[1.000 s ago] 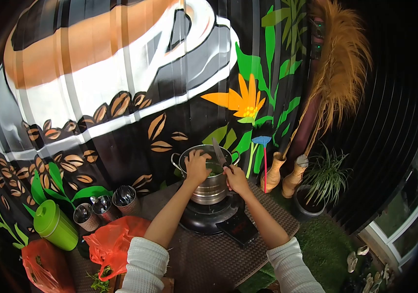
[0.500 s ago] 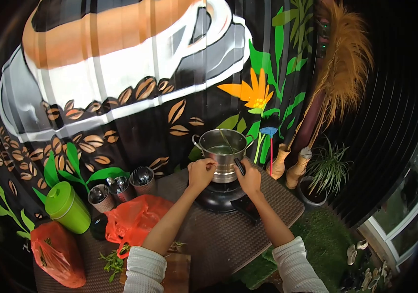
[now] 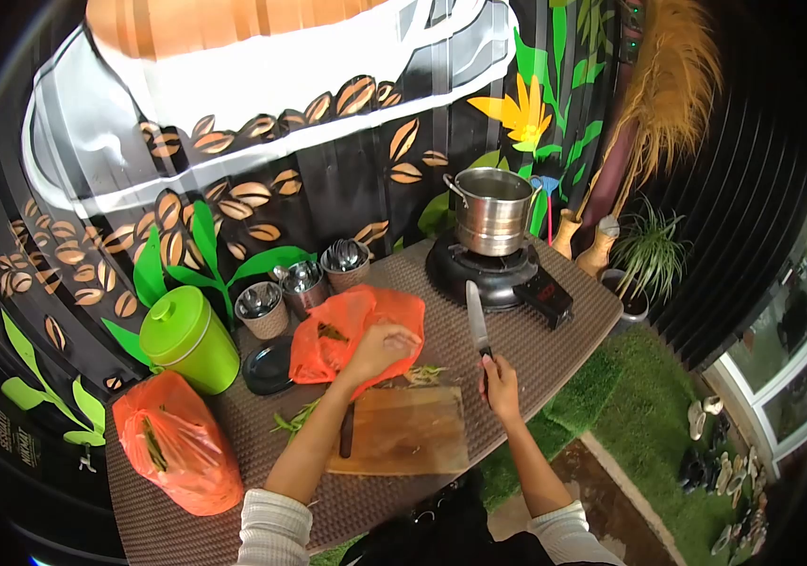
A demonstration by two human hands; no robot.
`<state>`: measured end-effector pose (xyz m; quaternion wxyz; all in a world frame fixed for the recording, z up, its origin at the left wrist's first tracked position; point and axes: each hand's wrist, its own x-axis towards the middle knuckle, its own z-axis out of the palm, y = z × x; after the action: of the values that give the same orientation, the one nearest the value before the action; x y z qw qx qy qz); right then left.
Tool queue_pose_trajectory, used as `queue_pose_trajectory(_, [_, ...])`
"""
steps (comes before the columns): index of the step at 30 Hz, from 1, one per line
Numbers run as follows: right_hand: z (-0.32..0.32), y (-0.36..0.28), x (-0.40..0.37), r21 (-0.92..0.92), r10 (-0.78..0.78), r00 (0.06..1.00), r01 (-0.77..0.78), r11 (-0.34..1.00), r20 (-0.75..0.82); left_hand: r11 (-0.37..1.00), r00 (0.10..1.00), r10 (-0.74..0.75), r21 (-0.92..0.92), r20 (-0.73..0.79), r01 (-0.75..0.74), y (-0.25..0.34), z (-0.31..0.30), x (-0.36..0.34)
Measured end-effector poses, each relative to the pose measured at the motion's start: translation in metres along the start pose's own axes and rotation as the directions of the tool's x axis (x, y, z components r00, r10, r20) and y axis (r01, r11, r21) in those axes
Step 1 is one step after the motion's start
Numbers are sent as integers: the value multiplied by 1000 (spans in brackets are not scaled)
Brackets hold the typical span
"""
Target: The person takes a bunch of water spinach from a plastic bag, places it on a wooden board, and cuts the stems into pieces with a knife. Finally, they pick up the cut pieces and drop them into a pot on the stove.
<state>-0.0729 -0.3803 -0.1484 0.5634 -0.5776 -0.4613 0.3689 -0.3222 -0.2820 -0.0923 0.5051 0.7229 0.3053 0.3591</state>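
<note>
My right hand [image 3: 500,385] grips the black handle of a knife [image 3: 477,319], its blade pointing up and away over the table. My left hand [image 3: 385,353] hovers over an orange-red plastic bag [image 3: 352,316], fingers loosely bent and nothing visible in them. In front of me lies a wooden cutting board [image 3: 413,434], with a dark handle-like piece [image 3: 347,430] along its left side. Green leaves [image 3: 298,416] stick out left of the board. Pale-green scraps [image 3: 425,374] lie at its far edge.
A steel pot [image 3: 494,215] stands on a black portable stove [image 3: 484,274] at the far right. Left are a green lidded canister [image 3: 191,344], a second orange-red bag [image 3: 180,451], a dark round lid-like object [image 3: 269,366] and cups of cutlery [image 3: 304,288]. The table edge [image 3: 564,377] curves right.
Both hands have drawn back from the pot, the left toward the bag and the right toward me with the knife. The knife has left the pot; the view has shifted down and left.
</note>
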Motion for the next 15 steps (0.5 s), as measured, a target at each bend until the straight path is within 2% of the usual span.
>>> queue_pose_trajectory(1, [9,11,-19,-5,7,1000,-7,1000,-7,1000,1000,-3,-7,8,3,-9,-8,-23])
queue_pose_trajectory(3, [26,27,-57,99,32,999,-36,994,42,995,970,-98,4,222,100,-24,-20,-67])
queue_pose_trajectory(4, [35,19,-79,75,106,994,-108,991,24,995,968,-95,0,231,97,-27,-24,-86])
queue_pose_trajectory(6, [49,30,-114,75,115,993,-115,990,10,885,952,-282,415,119,211,-31,-29,-119])
queue_pose_trajectory(7, [54,37,-130,77,124,992,-124,989,6,888,953,-276,414,127,202,-42,-31,-133])
queue_pose_trajectory(9, [59,51,-156,67,161,987,-161,985,16,819,928,-347,440,-132,369,-78,-30,-154])
queue_pose_trajectory(10, [62,56,-167,58,196,980,-197,979,36,702,937,-245,620,-249,349,-99,-30,-158])
queue_pose_trajectory(11, [63,60,-177,56,197,980,-198,979,32,705,938,-245,619,-245,346,-113,-29,-164])
queue_pose_trajectory(12, [63,64,-185,58,213,976,-215,975,49,578,887,-79,703,-456,413,-125,-28,-169])
queue_pose_trajectory(13, [63,68,-191,61,228,971,-233,971,68,443,784,124,741,-609,505,-134,-29,-172])
queue_pose_trajectory(14, [62,71,-196,61,256,964,-260,964,73,443,784,122,740,-609,506,-143,-31,-175])
queue_pose_trajectory(15, [62,72,-200,59,258,963,-262,963,74,491,751,18,660,-660,568,-149,-34,-178])
